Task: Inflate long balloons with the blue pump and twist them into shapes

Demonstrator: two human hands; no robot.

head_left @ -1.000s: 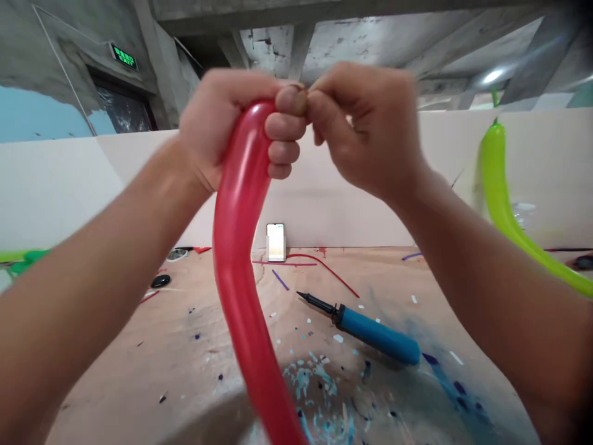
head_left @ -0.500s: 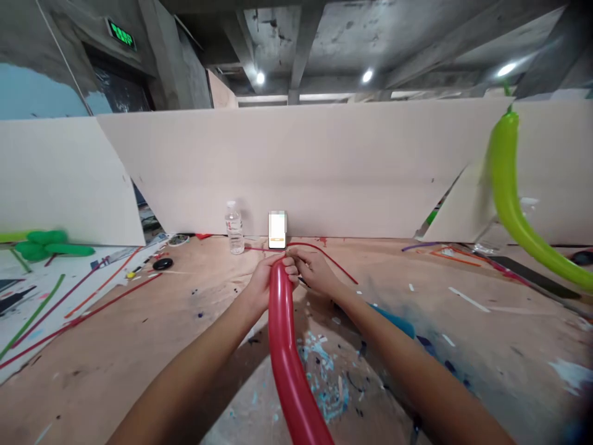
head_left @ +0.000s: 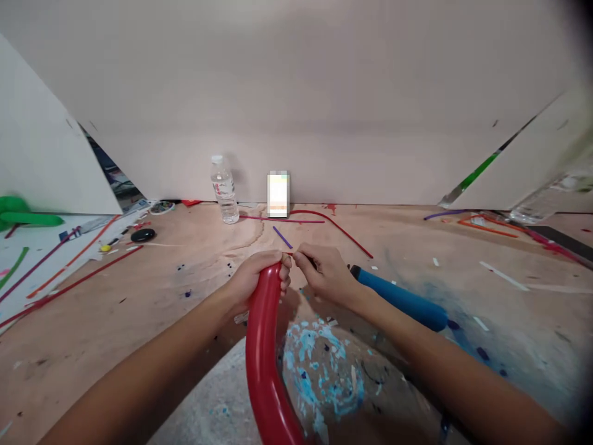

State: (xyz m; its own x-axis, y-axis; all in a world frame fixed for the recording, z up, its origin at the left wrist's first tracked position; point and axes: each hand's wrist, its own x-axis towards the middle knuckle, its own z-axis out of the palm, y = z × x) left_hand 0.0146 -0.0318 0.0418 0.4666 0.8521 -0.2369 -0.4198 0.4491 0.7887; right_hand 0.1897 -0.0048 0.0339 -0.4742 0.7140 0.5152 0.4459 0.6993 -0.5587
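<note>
A long inflated red balloon (head_left: 264, 346) runs from the bottom edge up to my hands at the middle of the table. My left hand (head_left: 257, 278) is wrapped round its upper end. Just to the right, my right hand (head_left: 324, 272) pinches the thin uninflated tail of the same balloon, which is stretched between the two hands. Beside my right wrist lies a blue cylinder with a dark end (head_left: 403, 300), perhaps a balloon pump. A short purple uninflated balloon (head_left: 282, 237) lies just beyond my hands.
A water bottle (head_left: 225, 191) and a lit phone (head_left: 278, 194) stand at the white board (head_left: 370, 136). Thin uninflated balloons, such as a red one (head_left: 347, 232), lie around. At left are a green balloon (head_left: 37, 219) and a black oval object (head_left: 143, 235).
My view has tilted down, so the ceiling is gone and the blue cylinder shows more fully. My right hand has drawn slightly away from the left, with the balloon's tail stretched between them.
</note>
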